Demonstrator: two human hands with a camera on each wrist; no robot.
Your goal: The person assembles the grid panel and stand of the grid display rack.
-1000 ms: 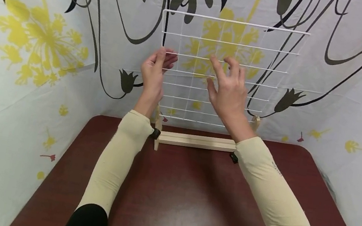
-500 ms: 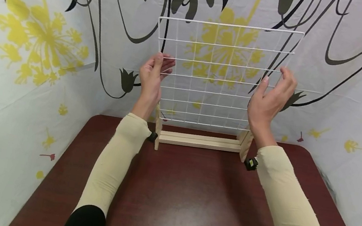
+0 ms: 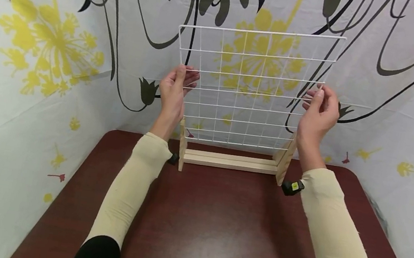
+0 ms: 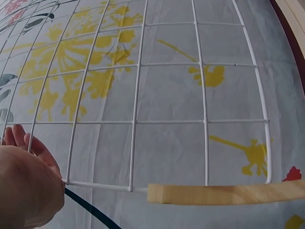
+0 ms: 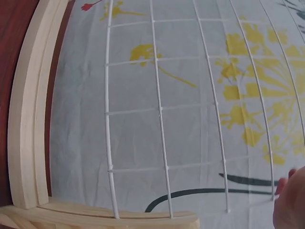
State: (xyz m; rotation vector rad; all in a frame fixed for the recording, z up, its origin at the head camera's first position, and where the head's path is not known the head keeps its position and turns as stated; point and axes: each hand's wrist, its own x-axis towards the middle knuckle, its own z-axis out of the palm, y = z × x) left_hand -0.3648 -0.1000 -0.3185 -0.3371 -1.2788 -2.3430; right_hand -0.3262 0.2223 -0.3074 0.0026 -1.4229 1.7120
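A white wire grid panel (image 3: 261, 31) stands above a pale wooden stand (image 3: 230, 162), its top edge slightly lower on the left. At the panel's left edge my left hand (image 3: 173, 90) grips the wire, thumb in front and fingers behind. My right hand (image 3: 318, 116) pinches the opposite edge at about the same height. In the left wrist view, the lower side wire runs down behind a wooden upright (image 4: 228, 193). The right wrist view shows the panel's bottom wire (image 5: 108, 143) reaching the other wooden upright (image 5: 119, 222), with the hand partly in frame.
The stand rests toward the back of a dark red-brown table (image 3: 200, 226). Behind and beside it hangs a white cloth (image 3: 123, 41) printed with flowers. Small dark devices sit at both wrists, the right one (image 3: 293, 187) with a yellow-green mark.
My right hand has moved right, from in front of the panel's middle to its right edge, and now grips it. The panel's top has come down on the left. My left hand keeps its hold.
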